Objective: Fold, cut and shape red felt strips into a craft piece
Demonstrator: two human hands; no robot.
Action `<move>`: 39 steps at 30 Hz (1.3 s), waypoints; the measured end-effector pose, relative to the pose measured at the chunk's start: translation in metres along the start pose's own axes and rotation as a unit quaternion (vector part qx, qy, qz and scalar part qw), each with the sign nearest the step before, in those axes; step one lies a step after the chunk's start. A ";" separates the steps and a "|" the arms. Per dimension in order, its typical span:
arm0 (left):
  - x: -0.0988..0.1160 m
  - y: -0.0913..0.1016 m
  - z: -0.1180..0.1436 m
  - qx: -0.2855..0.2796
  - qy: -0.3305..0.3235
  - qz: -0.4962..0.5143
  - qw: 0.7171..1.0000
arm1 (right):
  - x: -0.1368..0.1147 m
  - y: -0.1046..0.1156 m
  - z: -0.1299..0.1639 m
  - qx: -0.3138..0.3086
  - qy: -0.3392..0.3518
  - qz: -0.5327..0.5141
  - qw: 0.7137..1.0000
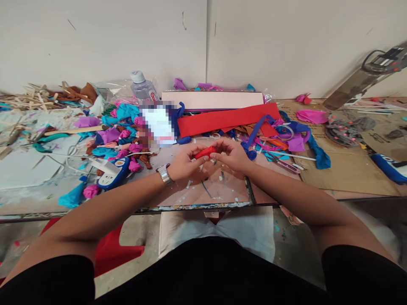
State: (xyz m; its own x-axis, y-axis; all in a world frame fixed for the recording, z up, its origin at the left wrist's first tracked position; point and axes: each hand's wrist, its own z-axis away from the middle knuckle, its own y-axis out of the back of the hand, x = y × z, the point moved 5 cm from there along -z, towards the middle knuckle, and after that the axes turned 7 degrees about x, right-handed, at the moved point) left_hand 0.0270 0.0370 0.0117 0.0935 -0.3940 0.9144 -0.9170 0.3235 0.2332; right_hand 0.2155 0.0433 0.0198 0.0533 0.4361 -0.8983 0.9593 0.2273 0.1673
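Observation:
Between my two hands is a small piece of rolled or gathered red crepe paper (pixel 206 151), held just above the table. My left hand (pixel 187 161), with a metal watch (pixel 165 173) on the wrist, pinches its left end. The fingers of my right hand (pixel 231 156) close on its right end, thumb in front. My fingers cover parts of the paper. Behind the hands, a long flat red strip (pixel 229 120) lies over a heap of coloured paper scraps. A blue strip (pixel 257 129) curls beside my right hand.
A clear bottle (pixel 143 87) stands behind the heap at left. A blue-and-white power strip (pixel 114 171) with cables lies left of my hands. Pink-handled scissors (pixel 288 165) lie to the right. A dark tumbler (pixel 349 84) leans at the far right. The table edge (pixel 203 207) runs in front.

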 end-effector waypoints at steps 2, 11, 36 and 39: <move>0.003 0.000 0.001 -0.013 -0.009 -0.045 0.999 | -0.002 -0.001 0.000 -0.008 0.008 0.007 1.000; 0.011 0.009 0.006 0.072 -0.081 -0.076 0.991 | -0.006 -0.002 0.001 -0.017 0.019 0.054 0.998; 0.001 -0.001 0.003 0.001 0.022 0.055 0.998 | -0.015 -0.003 0.002 -0.025 0.082 0.105 0.991; 0.001 -0.004 0.004 -0.034 0.033 0.034 0.998 | -0.013 -0.001 0.001 -0.014 0.072 0.100 0.992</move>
State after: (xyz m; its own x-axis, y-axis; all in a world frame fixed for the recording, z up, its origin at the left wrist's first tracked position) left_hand 0.0294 0.0317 0.0099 0.0601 -0.3125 0.9480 -0.8941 0.4054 0.1904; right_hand 0.2141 0.0368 0.0311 0.2005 0.5940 -0.7790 0.9250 0.1471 0.3503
